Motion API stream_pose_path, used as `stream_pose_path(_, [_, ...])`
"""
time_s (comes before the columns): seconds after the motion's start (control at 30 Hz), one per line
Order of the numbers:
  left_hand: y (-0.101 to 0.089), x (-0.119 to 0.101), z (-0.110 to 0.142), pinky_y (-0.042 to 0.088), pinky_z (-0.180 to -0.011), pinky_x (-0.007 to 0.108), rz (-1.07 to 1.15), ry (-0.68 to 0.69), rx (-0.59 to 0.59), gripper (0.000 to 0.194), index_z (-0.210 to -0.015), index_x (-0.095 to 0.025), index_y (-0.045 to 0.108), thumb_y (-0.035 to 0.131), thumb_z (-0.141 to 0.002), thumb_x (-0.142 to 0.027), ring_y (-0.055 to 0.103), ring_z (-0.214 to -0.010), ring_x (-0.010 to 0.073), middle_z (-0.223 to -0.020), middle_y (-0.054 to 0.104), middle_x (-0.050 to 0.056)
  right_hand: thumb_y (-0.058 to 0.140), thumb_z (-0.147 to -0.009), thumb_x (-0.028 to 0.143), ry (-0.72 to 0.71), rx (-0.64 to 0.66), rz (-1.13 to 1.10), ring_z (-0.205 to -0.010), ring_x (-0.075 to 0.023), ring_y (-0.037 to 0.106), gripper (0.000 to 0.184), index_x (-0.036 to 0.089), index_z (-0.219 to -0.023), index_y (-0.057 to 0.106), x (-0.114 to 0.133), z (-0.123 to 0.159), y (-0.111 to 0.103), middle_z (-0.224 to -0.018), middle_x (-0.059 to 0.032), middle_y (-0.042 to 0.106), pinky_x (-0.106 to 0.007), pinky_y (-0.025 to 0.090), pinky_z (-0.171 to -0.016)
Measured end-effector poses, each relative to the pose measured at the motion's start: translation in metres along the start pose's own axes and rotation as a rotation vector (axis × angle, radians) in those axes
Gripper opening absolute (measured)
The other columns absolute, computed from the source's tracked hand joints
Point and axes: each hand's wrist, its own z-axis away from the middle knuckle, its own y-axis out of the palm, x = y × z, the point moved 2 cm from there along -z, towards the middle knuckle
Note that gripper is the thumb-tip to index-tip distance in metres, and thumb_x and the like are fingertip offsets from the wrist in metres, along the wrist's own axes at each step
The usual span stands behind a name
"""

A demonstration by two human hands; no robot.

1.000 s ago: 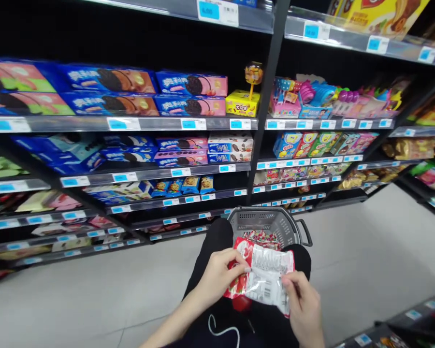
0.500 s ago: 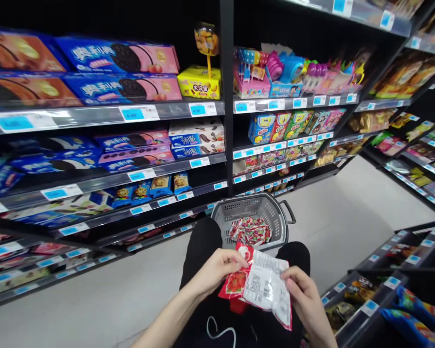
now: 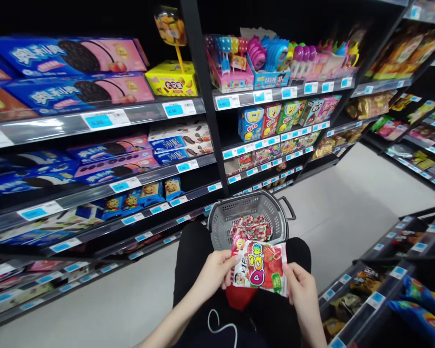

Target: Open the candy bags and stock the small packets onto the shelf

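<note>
The bag (image 3: 263, 268) is located above the person's lap, between the two hands, with its printed face toward the camera. The face carries the letters "QQ" and a strawberry image.

Left hand (image 3: 219, 270): grip closed on the left edge of the bag, thumb at the front. Right hand (image 3: 300, 282): grip closed on the right edge, thumb at the front. The bag is held spread between both grips, slightly tilted.

The basket (image 3: 220, 224) is grey and perforated. It stands just beyond the bag, near the foot of the shelves (image 3: 208, 104); its handle (image 3: 289, 209) is on the right side. Small packets (image 3: 252, 227) lie piled inside. In this view the bag overlaps the near rim of the basket.

A red item (image 3: 239, 297), partly hidden, shows below the bag. A white cord (image 3: 224, 328) lies over the dark clothing. Biscuit boxes (image 3: 68, 58) and a yellow box (image 3: 174, 79) occupy one shelf level.
</note>
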Motion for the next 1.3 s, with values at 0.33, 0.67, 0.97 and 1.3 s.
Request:
stream_pose_path(0.33, [0.008, -0.013, -0.019, 0.051, -0.056, 0.026, 0.113, 0.007, 0.14, 0.035, -0.073, -0.009, 0.064, 0.059, -0.07, -0.043, 0.064, -0.061, 0.0173, -0.069, 0.068, 0.009, 0.052, -0.077, 0.042, -0.064, 0.009, 0.154, -0.053, -0.0161, 0.06, 0.028, 0.016, -0.075, 0.063, 0.017, -0.014, -0.026, -0.06, -0.003, 0.064, -0.024, 0.048, -0.052])
stream_pose_path(0.67, [0.007, -0.002, -0.027, 0.05, -0.067, 0.027, 0.221, -0.035, 0.066, 0.025, -0.082, -0.012, 0.066, 0.069, -0.063, -0.028, 0.064, -0.067, 0.0171, -0.073, 0.07, 0.004, 0.062, -0.071, 0.037, -0.073, 0.03, 0.193, -0.067, -0.018, 0.059, 0.023, 0.017, -0.082, 0.066, 0.005, -0.017, -0.029, -0.075, -0.0049, 0.067, -0.026, 0.047, -0.057])
stream_pose_path(0.97, [0.01, -0.011, -0.027, 0.051, -0.064, 0.03, 0.164, 0.059, -0.052, 0.057, -0.121, -0.018, 0.043, 0.064, -0.069, -0.027, 0.064, -0.068, 0.0183, -0.072, 0.068, 0.001, 0.068, -0.068, 0.027, -0.045, -0.028, -0.074, -0.064, -0.0152, 0.062, 0.04, 0.021, -0.104, 0.051, 0.002, -0.024, -0.014, -0.069, -0.0005, 0.067, -0.026, 0.051, -0.06])
stream_pose_path(1.3, [0.006, -0.009, -0.022, 0.046, -0.057, 0.023, -0.094, 0.239, -0.142, 0.014, -0.067, -0.015, 0.063, 0.064, -0.068, -0.028, 0.057, -0.06, 0.0142, -0.063, 0.063, 0.001, 0.068, -0.067, 0.022, -0.336, -0.151, 0.064, -0.066, -0.016, 0.06, 0.011, 0.017, -0.075, 0.061, -0.001, -0.017, -0.017, -0.071, -0.0032, 0.064, -0.028, 0.05, -0.062])
